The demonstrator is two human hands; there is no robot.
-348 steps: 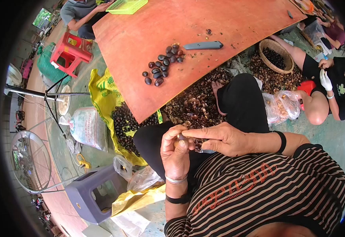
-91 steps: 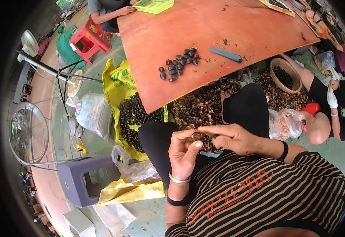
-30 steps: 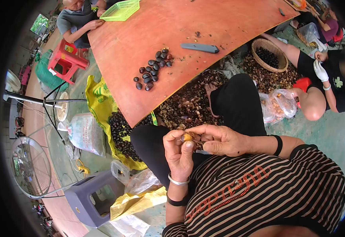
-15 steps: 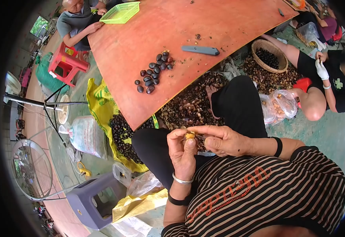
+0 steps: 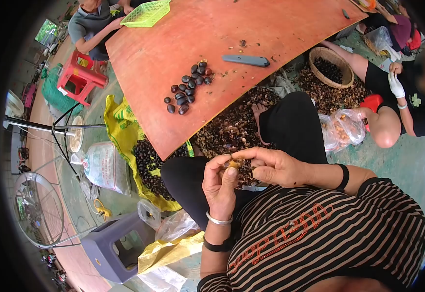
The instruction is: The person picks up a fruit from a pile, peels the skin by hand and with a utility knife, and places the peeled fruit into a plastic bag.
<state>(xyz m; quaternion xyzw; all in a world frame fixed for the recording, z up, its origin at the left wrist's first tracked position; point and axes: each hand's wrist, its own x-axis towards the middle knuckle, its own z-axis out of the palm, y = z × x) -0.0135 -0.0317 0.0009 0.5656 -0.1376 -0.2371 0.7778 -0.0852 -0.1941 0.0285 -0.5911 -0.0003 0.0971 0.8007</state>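
- In the head view we saw the left hand (image 5: 220, 190) pinching a small yellowish nut (image 5: 232, 164) between thumb and fingers, so its grip was closed on it; the nut was up in front of the body, above the lap and off the table.
- We saw the right hand (image 5: 276, 168) come in from the opposite side, its forefinger stretched out to the nut; we could not tell whether its curled fingers grasped anything.
- On the orange-red table (image 5: 290, 29) we made out a loose cluster of dark nuts (image 5: 191, 84); a grey-blue tool (image 5: 246, 60) lay to their right, apart from them; a light green basket (image 5: 146, 13) was at the far left edge, near a seated person (image 5: 82, 30).
- Lower down we noticed a yellow sack (image 5: 117, 119) with more dark nuts beside the table's corner; broken shells (image 5: 229, 119) covered the floor near the knees.
- At the right we saw a wicker basket (image 5: 338, 84) among shells; near it sat a co-worker with a white glove (image 5: 396, 85).
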